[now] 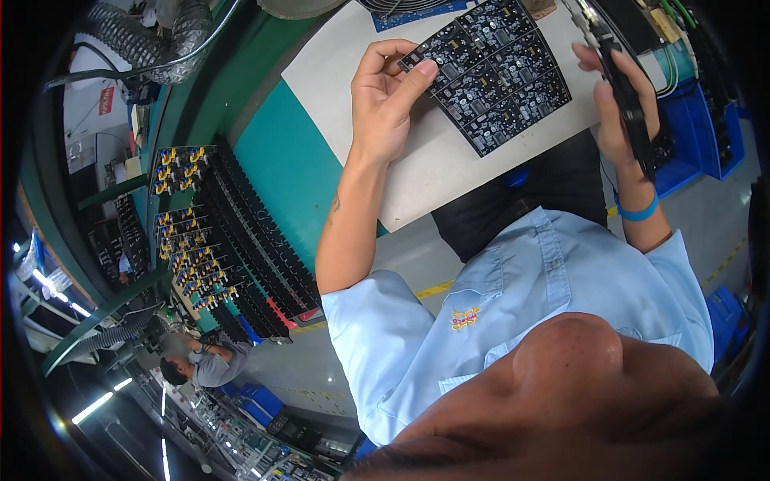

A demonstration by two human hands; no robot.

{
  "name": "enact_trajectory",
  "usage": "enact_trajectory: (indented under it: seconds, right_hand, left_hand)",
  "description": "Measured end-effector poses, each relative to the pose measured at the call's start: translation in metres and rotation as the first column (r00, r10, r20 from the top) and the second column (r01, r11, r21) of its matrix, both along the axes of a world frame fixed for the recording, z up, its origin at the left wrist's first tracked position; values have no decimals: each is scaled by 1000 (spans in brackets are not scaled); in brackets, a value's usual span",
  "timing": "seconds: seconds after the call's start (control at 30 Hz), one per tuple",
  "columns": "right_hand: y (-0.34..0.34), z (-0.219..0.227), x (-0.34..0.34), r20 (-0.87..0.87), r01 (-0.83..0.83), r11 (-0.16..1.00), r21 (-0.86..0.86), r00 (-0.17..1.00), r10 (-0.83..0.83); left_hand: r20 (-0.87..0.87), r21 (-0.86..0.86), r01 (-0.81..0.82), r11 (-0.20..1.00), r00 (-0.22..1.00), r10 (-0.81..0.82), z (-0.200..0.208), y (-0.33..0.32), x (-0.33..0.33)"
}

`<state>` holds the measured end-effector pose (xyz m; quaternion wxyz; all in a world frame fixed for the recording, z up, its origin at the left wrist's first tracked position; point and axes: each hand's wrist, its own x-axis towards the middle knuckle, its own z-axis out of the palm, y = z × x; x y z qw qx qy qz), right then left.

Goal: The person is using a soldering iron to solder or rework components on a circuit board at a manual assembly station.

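Note:
My left hand [383,108] grips the left corner of a black printed circuit board panel [501,76], its thumb on top and the fingers curled behind. The panel is divided into several sections crowded with small components, and it is held tilted above a white work surface [329,88]. To its right, my right hand [630,108] is closed round a long, narrow black object [627,100] with a metallic-looking upper end. What kind of thing this is I cannot tell. A blue band [639,210] circles my right wrist.
Left of the white surface lies a green mat [281,152], with long black racks [257,224] and boards bearing yellow parts [192,264] beyond it. Blue bins [698,148] stand at the right. A round fan grille [401,6] is at the far edge. Another person [212,365] works at the lower left.

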<state>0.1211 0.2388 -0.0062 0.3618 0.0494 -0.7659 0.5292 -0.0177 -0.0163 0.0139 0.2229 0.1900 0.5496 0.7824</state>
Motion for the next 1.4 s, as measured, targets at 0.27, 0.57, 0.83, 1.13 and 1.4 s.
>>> enact_trajectory:
  seconds: [0.27,0.57,0.83,1.13,1.4]
  right_hand:
    - [-21,31,11,-69,-296,924,241,945,321]
    - [-25,29,11,4,-315,904,290,945,328]
    - [-24,28,11,22,-315,899,304,946,324]
    - [-24,32,10,19,-310,899,310,947,320]
    - [-8,33,10,-14,-321,905,278,941,337]
  left_hand:
    - [-4,-16,5,1000,1000,-5,3,-3,1]
    - [-41,-11,-2,1000,999,2,6,0,3]
    - [-79,-42,-21,999,997,17,8,0,4]
    - [-83,-25,-16,1000,996,14,9,1,6]
    - [-81,-47,-24,999,997,20,7,-1,4]
